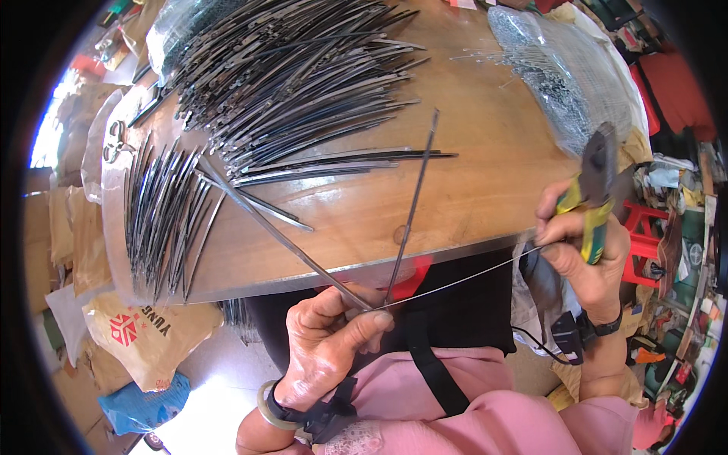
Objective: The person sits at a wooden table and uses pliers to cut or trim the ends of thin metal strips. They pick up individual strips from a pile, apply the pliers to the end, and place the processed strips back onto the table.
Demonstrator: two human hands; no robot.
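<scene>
Two dark strips (pixel 303 255) meet in the left hand (pixel 326 334), low and just left of the frame's middle; its thumb and fingers are clamped on that crossing point; one strip's long axis slants toward the upper left, the other's (pixel 410 214) stands steeply toward the top centre, so they make an open V.

From the pinch a thin wire (pixel 464 281) runs rightward and slightly up to the right hand (pixel 591 269), whose thumb and forefinger look closed on its far end, though blur hides the exact contact; that palm also grips yellow-and-green pliers (pixel 595 205), head upward; the left hand is much nearer the joint.

The table's front edge (pixel 470 246) passes just above the wire; bare wood opens right of the steep strip, while the big pile (pixel 296 83) crowds the upper left.
</scene>
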